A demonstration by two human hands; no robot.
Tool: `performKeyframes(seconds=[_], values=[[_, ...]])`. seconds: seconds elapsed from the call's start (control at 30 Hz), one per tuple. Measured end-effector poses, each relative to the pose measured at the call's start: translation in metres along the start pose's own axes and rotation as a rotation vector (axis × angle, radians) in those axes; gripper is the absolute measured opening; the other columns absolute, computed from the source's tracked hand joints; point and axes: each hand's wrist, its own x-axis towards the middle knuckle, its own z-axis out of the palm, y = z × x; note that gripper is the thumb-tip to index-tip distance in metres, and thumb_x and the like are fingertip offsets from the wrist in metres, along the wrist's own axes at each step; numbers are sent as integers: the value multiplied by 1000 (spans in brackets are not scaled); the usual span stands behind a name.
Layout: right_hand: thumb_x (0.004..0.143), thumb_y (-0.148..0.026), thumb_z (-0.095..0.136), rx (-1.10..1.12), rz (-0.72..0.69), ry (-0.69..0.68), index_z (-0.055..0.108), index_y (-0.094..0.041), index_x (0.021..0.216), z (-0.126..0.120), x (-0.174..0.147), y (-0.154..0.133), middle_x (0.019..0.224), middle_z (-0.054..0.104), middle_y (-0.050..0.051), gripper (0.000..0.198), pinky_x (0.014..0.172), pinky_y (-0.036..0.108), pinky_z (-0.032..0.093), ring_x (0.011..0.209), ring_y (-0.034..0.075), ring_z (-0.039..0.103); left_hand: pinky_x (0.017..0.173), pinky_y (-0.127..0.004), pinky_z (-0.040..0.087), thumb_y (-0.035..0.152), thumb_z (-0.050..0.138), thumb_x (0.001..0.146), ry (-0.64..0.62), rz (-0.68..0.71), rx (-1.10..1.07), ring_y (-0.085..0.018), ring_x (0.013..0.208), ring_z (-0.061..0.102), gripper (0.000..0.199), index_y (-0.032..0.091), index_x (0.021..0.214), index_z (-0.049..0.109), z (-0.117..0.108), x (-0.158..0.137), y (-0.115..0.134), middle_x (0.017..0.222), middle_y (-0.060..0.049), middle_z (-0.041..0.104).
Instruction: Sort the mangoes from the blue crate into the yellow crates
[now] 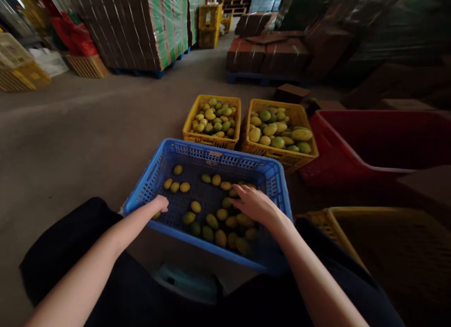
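A blue plastic crate (211,151) stands low in front of me between my knees. Scattered over its floor lie oval yellow-green fruits (212,221), which look like lemons or small mangoes, most of them on the right side. At the crate's left end, my left hand (162,204) is closed with its fingers curled; whatever they hold is hidden. One greenish fruit (156,215) shows just under that hand. My right hand (254,203) reaches over the right-hand fruits, its fingers stretched and apart, and partly covers some of them.
Beyond the blue crate stand two yellow crates of fruit, a left one (211,138) and a right one (278,152). A red bin (366,165) is at the right, with another yellow crate (333,223) nearer me. Wrapped pallet stacks (169,26) stand behind.
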Motion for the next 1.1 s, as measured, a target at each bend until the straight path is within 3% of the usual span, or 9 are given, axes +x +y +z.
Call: performKeyframes(seconds=[0.1, 0.3, 0.43, 0.57, 0.77, 0.9, 1.0, 1.1], values=[[85, -19, 48, -2, 8, 68, 53, -10, 128, -2, -21, 10, 119, 63, 17, 45, 88, 39, 50, 105, 28, 63, 88, -43, 50, 34, 56, 89, 56, -31, -16, -21, 103, 59, 31, 16, 114, 58, -18, 22, -1, 118, -9, 59], [74, -14, 54, 101, -88, -31, 63, -19, 118, 54, -67, 26, 104, 71, 12, 46, 71, 36, 57, 89, 27, 69, 102, -41, 38, 27, 63, 81, 210, -34, -127, -29, 122, 48, 54, 17, 132, 48, -36, 86, 12, 137, -13, 48], [75, -17, 56, 31, -91, 26, 65, -15, 109, 63, -70, 22, 96, 70, 14, 35, 69, 41, 57, 82, 29, 68, 105, -44, 33, 23, 72, 69, 209, -104, -199, -33, 132, 38, 78, 17, 138, 37, -35, 123, 35, 141, -19, 42], [77, -22, 58, 90, -108, 20, 63, -17, 106, 57, -62, 10, 91, 69, 13, 29, 72, 42, 55, 82, 29, 66, 103, -46, 33, 21, 69, 72, 237, -170, -283, -37, 132, 35, 71, 7, 133, 37, -28, 134, 61, 137, -26, 43], [78, -29, 60, 137, -54, -104, 64, -18, 95, 57, -49, -2, 85, 67, 16, 21, 70, 47, 52, 79, 33, 65, 86, -27, 45, 33, 67, 71, 109, -98, -552, -29, 109, 57, 39, 5, 97, 57, -32, 112, 73, 106, -14, 65], [82, -26, 56, 136, -83, -141, 64, -16, 97, 31, -38, -1, 86, 68, 15, 20, 71, 45, 53, 80, 31, 66, 73, -19, 48, 32, 66, 71, -9, -6, -830, -23, 96, 63, 40, 7, 100, 57, -53, 74, 55, 105, -10, 67], [90, -26, 44, 217, -211, 67, 61, -21, 112, -12, -41, -7, 104, 67, 11, 28, 81, 43, 53, 94, 28, 66, 72, -19, 49, 36, 62, 76, -2, 57, -940, -19, 96, 63, 47, 11, 115, 54, -73, 29, 32, 114, -9, 64], [91, -30, 44, 361, -330, 347, 47, -36, 132, -49, -77, -17, 124, 61, 3, 41, 96, 41, 49, 113, 25, 58, 71, -22, 51, 41, 63, 76, 73, 123, -1145, -18, 96, 63, 52, 20, 122, 51, -87, -27, 5, 116, -6, 64]])
